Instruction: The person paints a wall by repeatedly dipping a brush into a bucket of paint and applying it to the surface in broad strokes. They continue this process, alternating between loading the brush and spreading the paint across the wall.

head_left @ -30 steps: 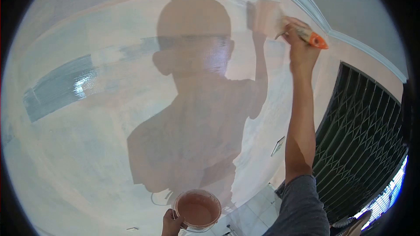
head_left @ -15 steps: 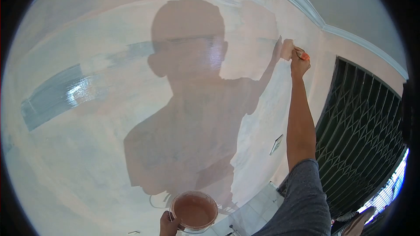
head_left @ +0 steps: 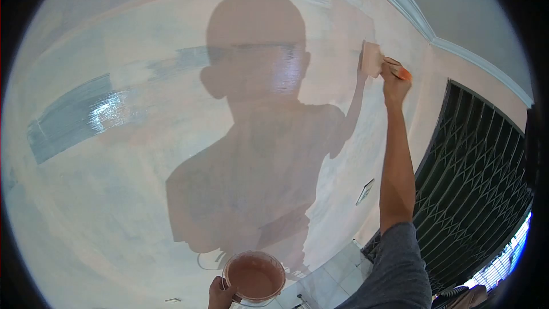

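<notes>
Raised at the upper right, my right hand (head_left: 396, 83) is closed around a brush (head_left: 404, 73) with an orange handle. Its bristle end lies by a pinkish-brown patch of paint (head_left: 372, 60) on the pale wall (head_left: 131, 194); the bristles themselves are hard to make out. At the bottom, my left hand (head_left: 220, 293) grips the rim and side of a clear bucket (head_left: 254, 274) that holds reddish-brown paint.
A dark folding metal gate (head_left: 474, 189) stands to the right, below the white cornice (head_left: 412, 11). A switch plate (head_left: 365, 191) is on the wall. Grey shiny paint (head_left: 74, 117) marks the left side. Floor tiles (head_left: 331, 274) show below.
The painted patch beside the brush looks larger and extends further up and left. My right hand has shifted slightly, and the whole view has moved a little. My left hand keeps hold of the bucket.
</notes>
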A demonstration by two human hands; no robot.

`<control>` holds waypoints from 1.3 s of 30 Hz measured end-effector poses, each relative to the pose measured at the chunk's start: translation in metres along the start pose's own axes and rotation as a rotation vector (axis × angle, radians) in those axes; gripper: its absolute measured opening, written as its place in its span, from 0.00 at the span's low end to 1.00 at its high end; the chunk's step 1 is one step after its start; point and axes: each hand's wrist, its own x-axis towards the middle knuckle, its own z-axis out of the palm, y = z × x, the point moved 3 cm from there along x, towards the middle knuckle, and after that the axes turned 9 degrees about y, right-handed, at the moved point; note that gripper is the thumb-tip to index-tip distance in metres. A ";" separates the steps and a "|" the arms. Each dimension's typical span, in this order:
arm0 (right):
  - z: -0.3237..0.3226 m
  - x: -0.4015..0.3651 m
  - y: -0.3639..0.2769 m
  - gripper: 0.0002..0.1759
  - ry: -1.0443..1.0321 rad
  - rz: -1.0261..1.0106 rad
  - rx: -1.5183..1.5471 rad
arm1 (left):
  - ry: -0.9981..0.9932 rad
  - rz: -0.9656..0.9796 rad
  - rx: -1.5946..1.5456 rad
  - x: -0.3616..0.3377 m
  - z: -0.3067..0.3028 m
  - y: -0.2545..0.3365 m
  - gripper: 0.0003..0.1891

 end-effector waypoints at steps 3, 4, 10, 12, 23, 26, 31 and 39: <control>-0.017 -0.006 -0.051 0.08 -0.048 0.040 0.206 | -0.004 -0.001 -0.029 0.006 -0.005 -0.011 0.09; -0.025 0.000 -0.054 0.08 -0.005 0.054 0.184 | -0.001 -0.002 -0.026 0.003 -0.004 -0.006 0.09; -0.030 0.038 0.024 0.10 0.137 -0.080 -0.112 | -0.025 -0.005 -0.015 0.005 0.006 -0.001 0.09; -0.022 0.032 0.037 0.10 0.139 -0.090 -0.144 | -0.040 0.004 -0.030 0.006 0.007 0.000 0.09; 0.019 -0.032 -0.025 0.10 0.048 -0.107 -0.138 | -0.041 0.003 -0.030 0.001 0.009 0.003 0.11; 0.024 -0.063 -0.091 0.09 -0.021 -0.181 -0.073 | -0.047 0.034 0.015 0.007 0.008 -0.006 0.11; -0.011 -0.064 -0.175 0.08 -0.119 -0.062 0.186 | -0.034 -0.003 0.011 0.004 0.001 -0.010 0.10; -0.040 -0.027 -0.061 0.09 0.096 0.043 0.144 | 0.013 -0.025 -0.047 -0.003 -0.006 -0.004 0.08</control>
